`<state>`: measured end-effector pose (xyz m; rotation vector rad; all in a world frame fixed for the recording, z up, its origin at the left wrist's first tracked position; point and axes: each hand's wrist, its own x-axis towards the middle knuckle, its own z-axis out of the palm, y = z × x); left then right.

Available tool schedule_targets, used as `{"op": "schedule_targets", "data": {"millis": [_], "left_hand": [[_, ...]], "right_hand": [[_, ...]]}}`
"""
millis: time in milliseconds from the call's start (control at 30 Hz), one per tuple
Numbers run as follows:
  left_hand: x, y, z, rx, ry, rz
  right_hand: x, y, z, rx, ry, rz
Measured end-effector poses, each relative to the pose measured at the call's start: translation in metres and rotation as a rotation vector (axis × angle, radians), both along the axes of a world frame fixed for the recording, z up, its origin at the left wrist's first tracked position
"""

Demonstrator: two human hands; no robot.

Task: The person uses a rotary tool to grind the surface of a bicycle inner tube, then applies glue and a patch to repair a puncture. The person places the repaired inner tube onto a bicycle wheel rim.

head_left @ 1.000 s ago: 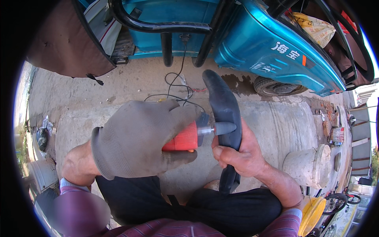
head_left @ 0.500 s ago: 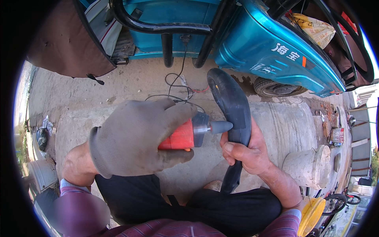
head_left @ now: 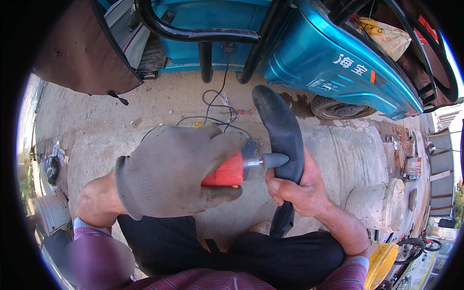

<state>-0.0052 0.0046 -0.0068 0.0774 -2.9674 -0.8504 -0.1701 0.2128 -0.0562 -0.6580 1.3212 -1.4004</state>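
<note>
Our gloved left hand (head_left: 174, 169) is wrapped around the red rotary tool (head_left: 227, 170), lying level, its grey tip (head_left: 274, 160) pointing right onto the black inner tube (head_left: 282, 140), which our bare right hand (head_left: 297, 189) clasps upright. Beyond stands a teal vehicle (head_left: 309, 58).

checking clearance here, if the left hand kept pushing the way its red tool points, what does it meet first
The left hand aims the red rotary tool to the right. Its grey cone tip already looks to be at the black inner tube held in the right hand, so the tube comes first.
</note>
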Motion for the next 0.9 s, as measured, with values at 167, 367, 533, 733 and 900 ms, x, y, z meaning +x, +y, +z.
{"op": "schedule_targets", "data": {"millis": [167,367,533,733,900], "left_hand": [[-0.001,0.001,0.001,0.009,-0.008,-0.007],[-0.001,-0.003,0.002,0.044,0.135,0.077],[0.0,-0.01,0.0,-0.011,0.092,0.107],[-0.001,-0.012,-0.001,-0.034,0.083,0.098],[-0.003,-0.006,-0.002,-0.024,0.049,0.077]], "right_hand": [[0.003,0.0,-0.001,0.056,-0.009,0.034],[-0.003,0.001,-0.001,-0.016,-0.122,0.01],[-0.009,0.006,-0.002,-0.035,-0.214,-0.011],[-0.009,0.006,-0.003,-0.048,-0.222,0.001],[-0.01,0.005,-0.001,-0.027,-0.19,0.02]]}}
